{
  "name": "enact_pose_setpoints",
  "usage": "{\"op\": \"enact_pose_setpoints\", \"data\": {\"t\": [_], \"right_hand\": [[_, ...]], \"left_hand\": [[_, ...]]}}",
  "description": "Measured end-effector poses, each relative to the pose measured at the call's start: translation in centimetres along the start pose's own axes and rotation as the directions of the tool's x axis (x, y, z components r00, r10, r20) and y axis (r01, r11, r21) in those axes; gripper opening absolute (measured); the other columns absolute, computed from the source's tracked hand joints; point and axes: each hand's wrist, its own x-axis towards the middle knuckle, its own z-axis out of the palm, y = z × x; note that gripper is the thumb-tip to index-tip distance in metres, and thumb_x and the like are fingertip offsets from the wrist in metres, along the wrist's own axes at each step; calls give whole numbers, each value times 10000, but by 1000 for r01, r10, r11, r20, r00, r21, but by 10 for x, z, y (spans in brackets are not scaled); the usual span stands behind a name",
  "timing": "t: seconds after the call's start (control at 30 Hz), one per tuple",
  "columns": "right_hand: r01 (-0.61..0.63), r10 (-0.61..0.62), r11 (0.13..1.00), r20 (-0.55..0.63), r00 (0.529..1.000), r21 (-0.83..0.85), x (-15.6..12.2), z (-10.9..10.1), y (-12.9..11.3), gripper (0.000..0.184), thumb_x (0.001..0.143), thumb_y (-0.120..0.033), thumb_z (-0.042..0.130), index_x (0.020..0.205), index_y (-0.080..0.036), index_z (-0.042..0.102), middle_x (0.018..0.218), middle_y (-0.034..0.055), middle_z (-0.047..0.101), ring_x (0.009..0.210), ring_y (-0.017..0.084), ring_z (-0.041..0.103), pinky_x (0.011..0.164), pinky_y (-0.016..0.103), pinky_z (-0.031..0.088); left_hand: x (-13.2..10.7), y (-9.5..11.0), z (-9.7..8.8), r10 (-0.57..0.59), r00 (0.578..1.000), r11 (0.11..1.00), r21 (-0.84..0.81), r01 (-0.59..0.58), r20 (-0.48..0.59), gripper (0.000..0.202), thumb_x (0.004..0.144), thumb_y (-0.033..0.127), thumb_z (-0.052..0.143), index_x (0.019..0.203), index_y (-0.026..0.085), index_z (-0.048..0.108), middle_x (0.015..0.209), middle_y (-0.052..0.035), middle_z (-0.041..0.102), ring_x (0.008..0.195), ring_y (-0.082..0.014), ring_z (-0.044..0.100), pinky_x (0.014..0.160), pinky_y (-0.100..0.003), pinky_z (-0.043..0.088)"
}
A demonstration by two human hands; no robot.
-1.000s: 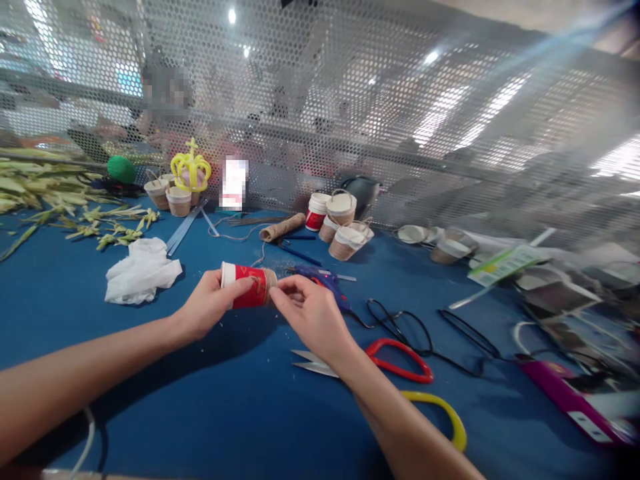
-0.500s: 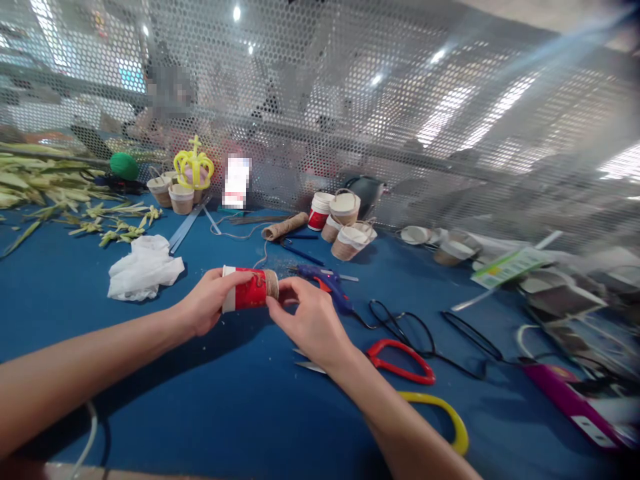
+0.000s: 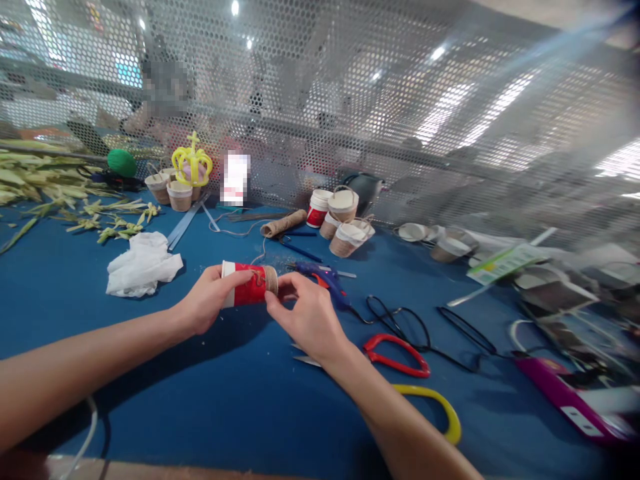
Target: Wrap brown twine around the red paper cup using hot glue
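Twine (image 3: 271, 281) on red cup (image 3: 246, 293)
The left hand (image 3: 203, 308) grips it sideways; the right hand (image 3: 305, 315) pinches twine at its base; keep coils taut, touching.

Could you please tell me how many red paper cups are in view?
2. One red cup, sideways between left hand and right hand; a second red cup by the mesh screen. Others may be hidden.

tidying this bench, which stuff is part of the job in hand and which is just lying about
In hand: red cup, held on its side by the left hand; twine wound round its end, pinched by the right hand; twine spool behind it.
Lying about: scissors, blue glue gun, crumpled white sheet, yellow crown, green leaves.
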Motion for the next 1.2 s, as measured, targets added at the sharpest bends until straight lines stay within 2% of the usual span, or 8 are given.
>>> {"op": "enact_pose_setpoints", "data": {"t": [0.37,0.57,0.7,0.83,0.97,1.03,1.1,1.2], "right_hand": [[-39,39,999,2,999,16,-1,-2,-1,46,682,-209,525,674,-170,549,620,32,597,560,137,539,568,268,450],[-30,31,997,-10,999,69,0,-1,-1,53,681,-213,528,647,-173,529,601,20,586,538,128,539,542,256,446],[-93,88,983,40,995,156,3,-7,-2,88,688,-255,548,658,-174,531,605,13,584,543,123,535,547,256,443],[-256,228,894,119,966,367,10,-17,1,205,726,-359,523,710,-156,545,630,11,581,568,118,529,540,247,430],[-405,328,758,238,914,512,13,-19,5,227,735,-370,511,657,-156,512,553,-19,535,490,96,485,471,231,401],[-450,333,693,304,892,563,13,-19,5,206,725,-347,525,648,-158,494,528,-30,521,459,86,469,449,222,390],[-450,311,672,327,892,588,12,-18,5,197,717,-329,538,636,-158,482,521,-36,513,456,79,464,455,217,387],[-390,278,750,281,919,534,12,-20,5,205,709,-330,563,628,-158,486,532,-39,504,481,80,465,482,218,389]], "left_hand": [[-2,-3,-1,75,997,992,98,-78,33,233,651,300,637,772,104,675,674,-43,679,587,-117,581,564,-197,437],[0,-6,-5,145,988,959,238,-155,60,322,669,365,616,832,92,662,702,-60,668,576,-135,576,556,-226,442],[-2,-4,-4,174,981,948,255,-189,82,298,681,353,607,836,105,665,733,-56,672,600,-130,573,576,-216,442],[-8,-2,-5,231,956,899,336,-281,182,239,686,308,604,817,121,669,698,-34,662,570,-111,540,542,-194,420],[-11,1,-7,229,925,836,425,-346,303,188,679,273,604,759,116,671,595,-13,620,500,-93,485,491,-187,389],[-10,4,-7,183,924,853,412,-319,336,171,664,248,616,758,118,673,596,-10,621,515,-95,496,506,-184,395],[-7,6,-6,101,928,919,323,-225,358,193,653,227,623,814,133,673,672,-19,653,587,-108,543,562,-188,416],[-3,10,-4,-24,927,988,152,-36,375,223,654,225,618,857,149,671,768,-39,681,687,-125,587,649,-205,436]]}}
